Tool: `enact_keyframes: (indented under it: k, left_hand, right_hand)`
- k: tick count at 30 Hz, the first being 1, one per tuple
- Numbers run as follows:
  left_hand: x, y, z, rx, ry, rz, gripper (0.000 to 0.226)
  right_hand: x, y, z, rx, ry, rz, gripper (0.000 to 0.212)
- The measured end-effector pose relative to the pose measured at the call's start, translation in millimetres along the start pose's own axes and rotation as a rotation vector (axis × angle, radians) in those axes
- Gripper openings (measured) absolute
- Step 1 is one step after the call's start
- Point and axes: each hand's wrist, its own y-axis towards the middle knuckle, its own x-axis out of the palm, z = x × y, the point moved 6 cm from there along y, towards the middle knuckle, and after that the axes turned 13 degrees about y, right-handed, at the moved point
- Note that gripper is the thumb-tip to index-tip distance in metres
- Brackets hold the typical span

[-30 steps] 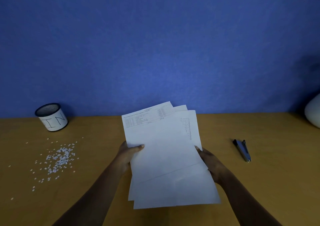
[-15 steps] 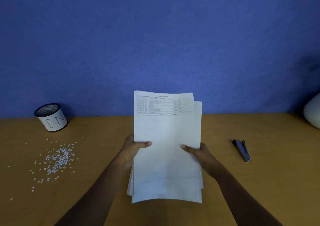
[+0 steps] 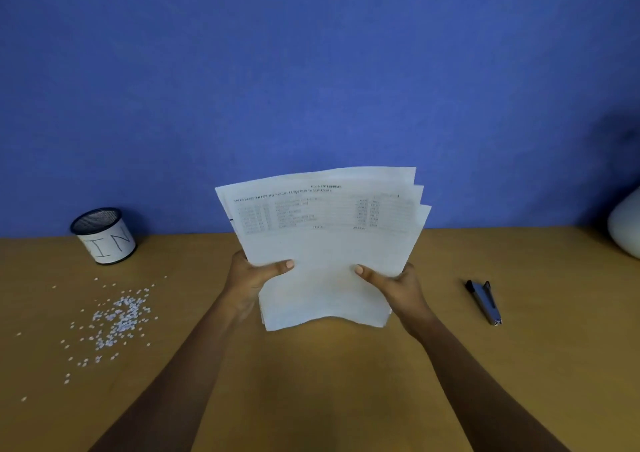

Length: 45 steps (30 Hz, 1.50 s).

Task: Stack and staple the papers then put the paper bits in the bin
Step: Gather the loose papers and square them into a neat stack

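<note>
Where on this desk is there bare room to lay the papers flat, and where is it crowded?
Bare desk shows between the forearms, nearer than the papers the left hand and right hand hold, and between the right hand and the stapler. Crowded: the left side, with paper bits strewn before the bin.

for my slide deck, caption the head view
Left hand and right hand grip a fanned paper stack; stapler untouched on the desk.
</note>
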Motion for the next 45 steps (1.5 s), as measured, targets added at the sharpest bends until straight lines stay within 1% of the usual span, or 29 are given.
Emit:
enact_keyframes:
  k: [3,10,16,27,31,41,45]
  left_hand:
    - [-0.8,-1.8,-1.7,-0.001,0.02,-0.013,0.042]
    - [4.3,2.8,4.5,0.003,0.069,0.021,0.033]
    - [1.3,5.0,8.6,0.012,0.094,0.011,0.036]
    - [5.4,10.1,23.0,0.075,0.086,0.022,0.03]
    - [5.7,10.2,23.7,0.07,0.073,0.003,0.034]
    - [10.7,4.8,10.7,0.048,0.1,0.022,0.029]
    - [10.9,4.7,15.6,0.064,0.101,0.037,0.028]
  right_hand:
    - [0.5,-0.2,-0.1,-0.002,0.017,-0.011,0.024]
    - [3.7,2.0,-6.4,-0.022,0.042,0.004,0.021]
    - [5.2,1.6,-13.6,-0.036,0.046,-0.016,0.027]
    - [6.7,3.5,-20.1,-0.074,0.093,0.012,0.025]
    - [5.0,2.7,-21.7,-0.075,0.096,0.009,0.028]
    - [1.6,0.0,-8.7,-0.04,0.09,0.039,0.022]
    - [2.7,0.3,-12.4,-0.046,0.093,0.048,0.021]
